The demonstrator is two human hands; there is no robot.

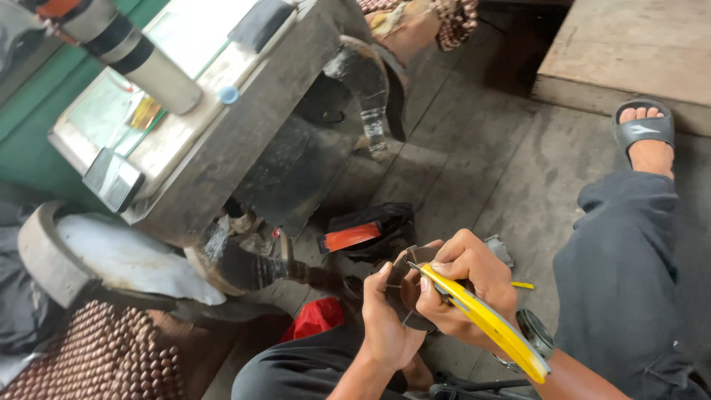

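Fingers of the right hand (463, 285) close round a yellow-handled utility knife (485, 322), long axis running down-right, tip against a dark leather piece (407, 285). Left hand (385, 318) grips that piece from its left. Red cloth (315, 318) lies left; bare floor (518, 170) beyond offers open room.

The utility knife (489, 322) has a glossy yellow plastic handle and a thin metal blade, held against a matt, dark leathery piece (406, 285). Above the knife, the machine (244, 126) shows dull, scuffed grey metal with a glassy top panel. Left of the knife lies a shiny red plastic bag (315, 317) and a beaded seat mat (104, 355), bumpy and brown. The floor (518, 170) is rough, stained wood planks.
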